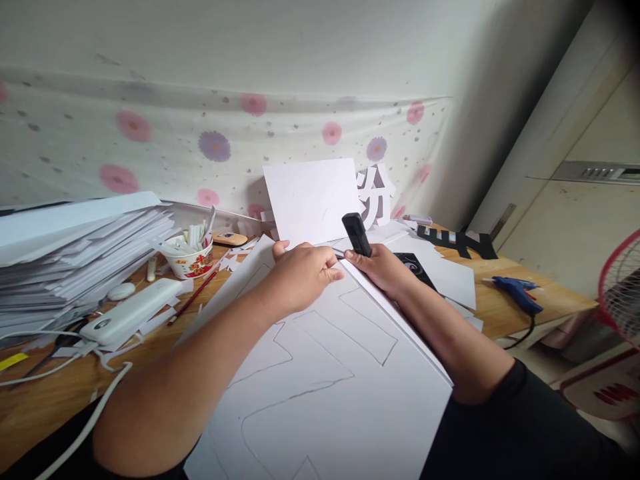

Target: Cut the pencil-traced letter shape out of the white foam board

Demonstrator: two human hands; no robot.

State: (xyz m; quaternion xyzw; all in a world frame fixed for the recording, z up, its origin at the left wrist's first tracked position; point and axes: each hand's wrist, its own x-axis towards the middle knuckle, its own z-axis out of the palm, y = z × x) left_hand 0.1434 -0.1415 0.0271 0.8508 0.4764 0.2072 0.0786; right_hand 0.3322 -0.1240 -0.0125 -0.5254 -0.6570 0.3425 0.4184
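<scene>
Atop white board [325, 400], right hand [383, 267] with black cutter [356, 233] (cup [193, 265] print unreadable).

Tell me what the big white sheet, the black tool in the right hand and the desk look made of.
White sheet: matte foam board or thick card, judging by its thick edge. Black tool: smooth plastic, probably, slightly glossy. Desk: wood or wood-look laminate, showing orange-brown grain.

Single head-worn view, looking forward and down, close over a cluttered desk [550, 293], wall behind
</scene>
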